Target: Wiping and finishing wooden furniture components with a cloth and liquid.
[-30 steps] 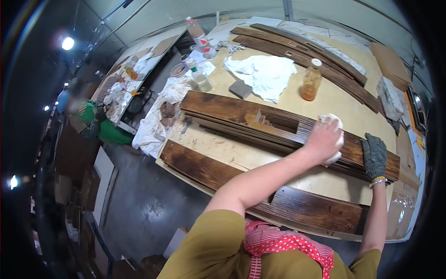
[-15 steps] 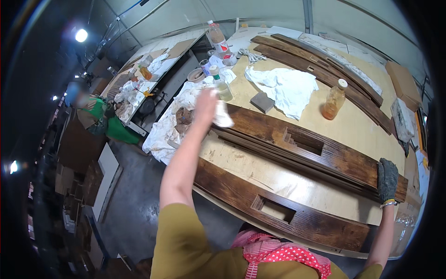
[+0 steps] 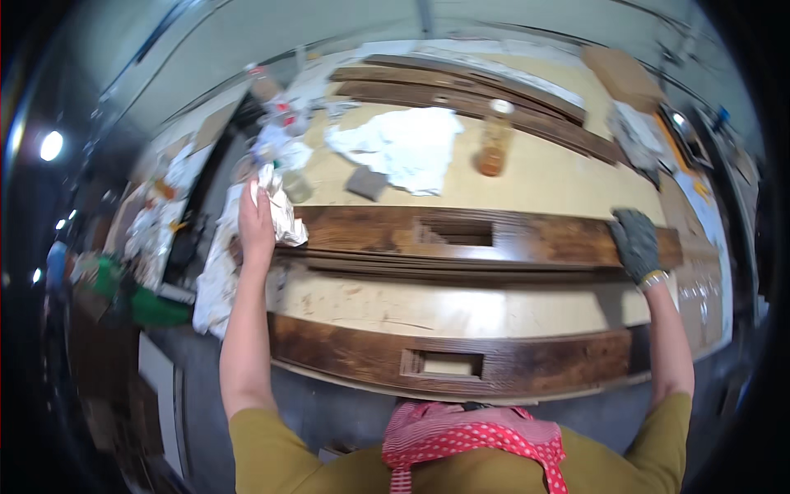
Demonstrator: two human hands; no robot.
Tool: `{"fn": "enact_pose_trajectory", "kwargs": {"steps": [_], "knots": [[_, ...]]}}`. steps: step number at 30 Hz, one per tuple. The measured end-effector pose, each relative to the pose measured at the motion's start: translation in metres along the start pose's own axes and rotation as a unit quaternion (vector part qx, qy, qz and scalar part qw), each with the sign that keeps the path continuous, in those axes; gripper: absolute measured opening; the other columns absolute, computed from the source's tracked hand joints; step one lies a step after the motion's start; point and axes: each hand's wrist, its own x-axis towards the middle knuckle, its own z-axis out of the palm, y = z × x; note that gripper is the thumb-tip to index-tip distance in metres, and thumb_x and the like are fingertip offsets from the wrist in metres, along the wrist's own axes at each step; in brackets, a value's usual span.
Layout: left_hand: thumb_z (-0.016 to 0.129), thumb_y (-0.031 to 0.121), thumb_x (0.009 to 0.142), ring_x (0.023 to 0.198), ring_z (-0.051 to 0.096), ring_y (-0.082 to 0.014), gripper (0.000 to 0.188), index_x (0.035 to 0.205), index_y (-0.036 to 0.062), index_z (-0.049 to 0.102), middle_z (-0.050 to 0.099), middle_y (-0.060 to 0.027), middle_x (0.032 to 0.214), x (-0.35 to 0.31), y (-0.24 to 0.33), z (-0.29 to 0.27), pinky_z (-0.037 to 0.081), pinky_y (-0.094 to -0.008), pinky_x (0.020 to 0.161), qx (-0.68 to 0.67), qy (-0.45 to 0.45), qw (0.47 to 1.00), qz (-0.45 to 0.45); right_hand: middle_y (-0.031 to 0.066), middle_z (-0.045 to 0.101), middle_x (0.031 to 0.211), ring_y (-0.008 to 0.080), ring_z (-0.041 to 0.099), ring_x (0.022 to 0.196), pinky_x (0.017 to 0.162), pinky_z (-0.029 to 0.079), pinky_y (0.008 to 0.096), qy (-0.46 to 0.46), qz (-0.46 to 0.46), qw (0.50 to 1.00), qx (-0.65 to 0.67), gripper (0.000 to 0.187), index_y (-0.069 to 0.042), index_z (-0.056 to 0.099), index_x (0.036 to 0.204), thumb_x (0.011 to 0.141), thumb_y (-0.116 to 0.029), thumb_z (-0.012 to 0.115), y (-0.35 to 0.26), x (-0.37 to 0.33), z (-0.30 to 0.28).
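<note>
A crumpled white cloth (image 3: 284, 216) is in my bare left hand (image 3: 257, 221), over the left end of a dark brown wooden board (image 3: 362, 233). That board has a rectangular cut-out and tops a stack of similar boards. Across its right end lies my gloved right hand (image 3: 636, 244), its dark grey fingers curled at the far edge. Nearer to me, parallel to the stack, lies another brown board (image 3: 329, 342) with a cut-out. Behind the stack are a dark grey block (image 3: 367, 183) and a spread white cloth (image 3: 411, 144).
A bottle (image 3: 494, 140) with amber liquid stands behind the stack. Long brown strips (image 3: 494, 103) lie at the back. Clear bottles (image 3: 271, 90) and stained rags (image 3: 216, 284) are at the left. A cardboard box (image 3: 623, 76) sits back right; another person (image 3: 107, 284) is far left.
My view has turned right, shifting the scene leftward. My left hand still holds the white cloth near the stack's left end. My right hand stays on the board's right end.
</note>
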Motion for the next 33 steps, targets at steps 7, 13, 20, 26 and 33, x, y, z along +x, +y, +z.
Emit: {"fn": "enact_pose_trajectory", "kwargs": {"steps": [7,13,20,26,33], "knots": [[0.066,0.024,0.078,0.13,0.038,-0.0397,0.076,0.141,-0.0021,0.031,0.042,-0.0242,0.138,-0.091,0.274,0.114,0.029,-0.0427,0.111,-0.194,-0.281,0.889,0.305,0.0161,0.051,0.129,0.0247,0.05,0.117,0.103,0.038,0.0381,0.017,0.127,0.617,0.777,0.048,0.0,0.043,0.135,0.095,-0.021,0.056,-0.195,0.012,-0.027],[0.069,0.026,0.084,0.125,0.046,-0.0355,0.058,0.133,0.004,0.048,0.051,-0.0186,0.133,-0.032,0.237,0.144,0.035,-0.0424,0.106,0.002,-0.375,0.882,0.286,0.0043,0.063,0.084,0.0167,0.065,0.071,0.061,0.056,0.0322,0.06,0.319,0.462,0.825,0.029,-0.005,0.056,0.109,0.094,-0.029,0.059,-0.087,-0.047,-0.086],[0.065,0.03,0.088,0.08,0.059,-0.0405,0.031,0.096,0.0004,0.058,0.061,-0.0222,0.079,-0.041,0.2,0.168,0.045,-0.0457,0.07,0.047,-0.497,0.837,0.224,0.0063,0.064,0.088,0.0163,0.062,0.068,0.06,0.055,0.0334,0.276,0.454,0.455,0.715,0.027,-0.004,0.059,0.112,0.091,-0.021,0.063,0.001,-0.193,-0.137],[0.065,0.024,0.087,0.084,0.059,-0.04,0.027,0.1,0.0027,0.056,0.061,-0.0201,0.088,-0.036,0.213,0.148,0.046,-0.0458,0.07,0.046,-0.348,0.878,0.325,0.007,0.064,0.082,0.0153,0.061,0.065,0.054,0.053,0.0293,0.244,0.505,0.514,0.649,0.028,-0.005,0.059,0.11,0.091,-0.025,0.062,-0.03,-0.226,-0.143],[0.063,0.027,0.087,0.086,0.059,-0.0408,0.029,0.101,0.0026,0.056,0.061,-0.0207,0.089,-0.08,0.231,0.065,0.047,-0.045,0.071,0.083,-0.505,0.827,0.233,0.005,0.06,0.076,0.0151,0.058,0.056,0.048,0.052,0.0314,0.314,0.55,0.487,0.601,0.025,-0.01,0.057,0.101,0.092,-0.033,0.062,-0.007,-0.257,-0.164]]}}
